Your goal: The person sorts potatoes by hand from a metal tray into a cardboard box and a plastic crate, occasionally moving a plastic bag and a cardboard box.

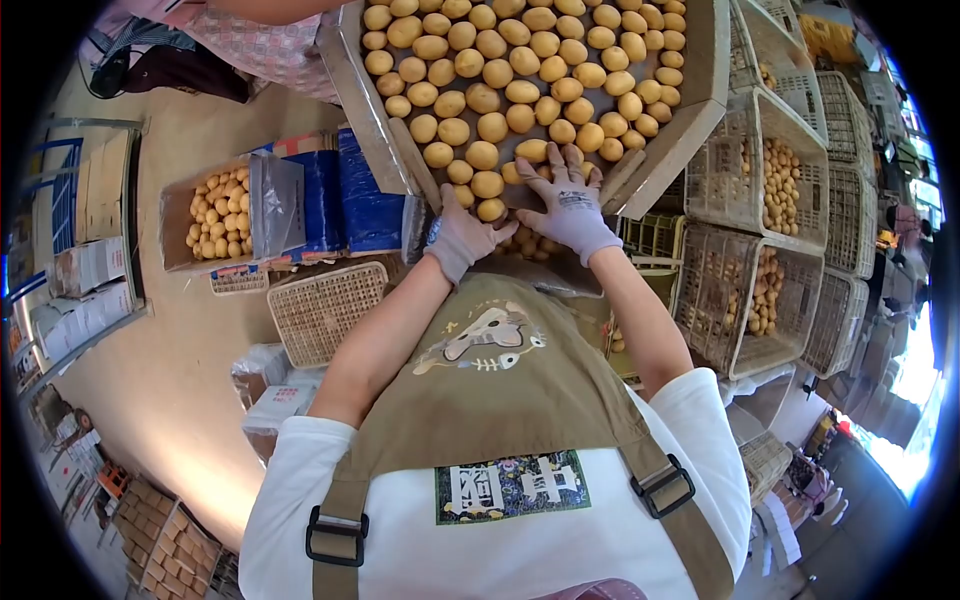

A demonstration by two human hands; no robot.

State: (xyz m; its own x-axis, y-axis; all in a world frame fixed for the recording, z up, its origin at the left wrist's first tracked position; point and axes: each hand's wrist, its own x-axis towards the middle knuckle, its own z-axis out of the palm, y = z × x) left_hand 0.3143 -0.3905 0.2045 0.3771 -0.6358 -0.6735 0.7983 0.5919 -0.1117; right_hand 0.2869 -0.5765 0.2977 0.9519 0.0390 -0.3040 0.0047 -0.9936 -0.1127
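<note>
Many round, yellow-tan fruits [492,126] cover a sorting table [690,130] with raised, angled sides, which narrows to an opening in front of me. My left hand [466,238], in a pale glove, rests at the left side of that opening, its index finger along the wooden edge and its thumb pointing inward. At the right side, my right hand [568,205], gloved too, lies with fingers spread and fingertips against the nearest fruits. Both hands are open. Below and between them, more fruits [530,243] show at the opening, partly hidden by my hands and apron.
Stacked plastic crates [715,290] holding fruit stand at the right. To the left are a lined box of fruit [220,213], blue-wrapped boxes [370,200] and an upturned-looking beige crate [328,312]. Another person's patterned clothing [255,45] shows at the upper left, beside the table.
</note>
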